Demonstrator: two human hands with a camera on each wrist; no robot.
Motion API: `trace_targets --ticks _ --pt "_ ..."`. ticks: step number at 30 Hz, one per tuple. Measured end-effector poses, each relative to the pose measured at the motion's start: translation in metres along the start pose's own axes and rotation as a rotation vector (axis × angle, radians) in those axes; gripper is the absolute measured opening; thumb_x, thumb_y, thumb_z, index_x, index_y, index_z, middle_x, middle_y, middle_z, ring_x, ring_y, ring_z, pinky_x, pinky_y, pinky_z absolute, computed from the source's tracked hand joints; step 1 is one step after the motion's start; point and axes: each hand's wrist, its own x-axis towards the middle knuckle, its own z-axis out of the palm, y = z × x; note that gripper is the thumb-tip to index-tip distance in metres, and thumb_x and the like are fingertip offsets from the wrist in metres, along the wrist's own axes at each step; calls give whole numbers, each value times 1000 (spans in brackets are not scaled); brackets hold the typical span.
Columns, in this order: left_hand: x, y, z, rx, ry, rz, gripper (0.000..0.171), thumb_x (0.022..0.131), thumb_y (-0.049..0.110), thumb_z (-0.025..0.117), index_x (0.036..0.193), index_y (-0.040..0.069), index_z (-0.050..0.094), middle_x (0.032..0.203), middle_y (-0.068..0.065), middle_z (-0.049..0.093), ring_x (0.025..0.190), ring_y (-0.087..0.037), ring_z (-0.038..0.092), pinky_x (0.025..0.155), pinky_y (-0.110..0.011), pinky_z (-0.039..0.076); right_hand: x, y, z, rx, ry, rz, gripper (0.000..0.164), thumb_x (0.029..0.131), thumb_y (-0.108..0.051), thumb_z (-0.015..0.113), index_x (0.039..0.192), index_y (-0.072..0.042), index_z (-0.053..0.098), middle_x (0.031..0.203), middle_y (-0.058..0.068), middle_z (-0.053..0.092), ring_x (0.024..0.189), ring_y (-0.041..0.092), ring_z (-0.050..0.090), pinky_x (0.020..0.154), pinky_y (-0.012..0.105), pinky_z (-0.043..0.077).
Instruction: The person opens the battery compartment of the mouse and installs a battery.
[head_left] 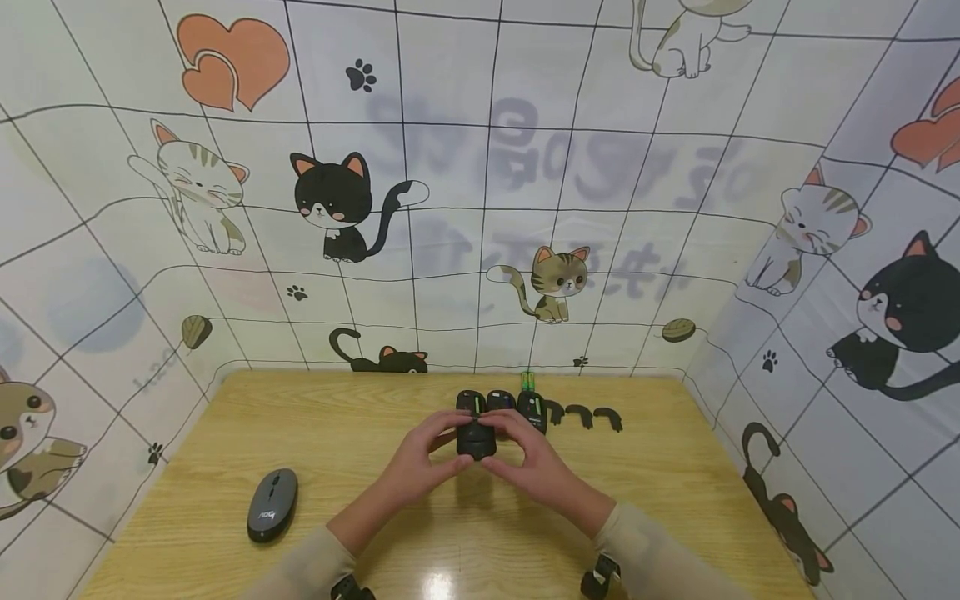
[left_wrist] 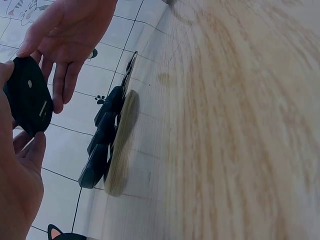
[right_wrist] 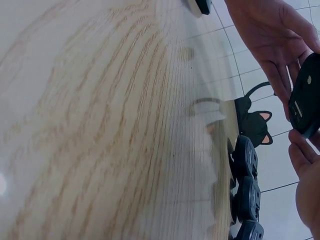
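Between both hands, a black computer mouse (head_left: 476,440) is held up above the table. My left hand (head_left: 420,454) pinches its left side, thumb at the near end and fingers at the far end. On the other side my right hand (head_left: 534,458) grips it the same way. Both wrist views show the underside of the mouse (left_wrist: 29,97), with a small sensor opening and a pale slot. Behind it stand more black mice (head_left: 532,410) in a row, at least two with a green strip showing on top.
Several curved black pieces (head_left: 579,415) lie right of the row. Green batteries (head_left: 528,382) are at the table's back edge. A grey mouse (head_left: 272,506) sits at the left of the wooden table (head_left: 660,500). Cat-patterned sheeting (head_left: 465,183) encloses the back and sides.
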Motion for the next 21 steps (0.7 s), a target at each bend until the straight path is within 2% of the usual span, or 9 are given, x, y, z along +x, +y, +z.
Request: trace_targets --ticks 3,10,16,21 --pt "0 1 1 6 16 19 50 100 15 86 146 15 68 155 -8 62 147 -34 56 115 -45 55 0 -1 1 16 9 15 53 104 -22 81 153 -22 62 152 -2 59 141 23 59 116 55 53" --pt "-1 2 2 37 39 113 47 96 10 89 139 17 73 147 -6 68 139 -31 63 110 -46 59 -1 -2 1 39 31 1 49 106 -16 78 152 -18 63 148 5 63 132 26 67 112 61 55" --pt "-1 3 3 16 67 103 45 96 7 89 137 19 75 142 -4 71 134 -26 67 107 -43 61 -1 -2 0 46 21 66 47 107 -22 78 152 -24 63 150 -2 64 134 21 66 115 58 53" --pt "0 3 3 -14 88 75 44 95 6 89 136 20 76 141 -3 72 135 -27 66 105 -41 61 0 -5 0 50 20 46 47 108 -21 76 153 -25 62 151 -2 63 137 21 64 117 57 52"
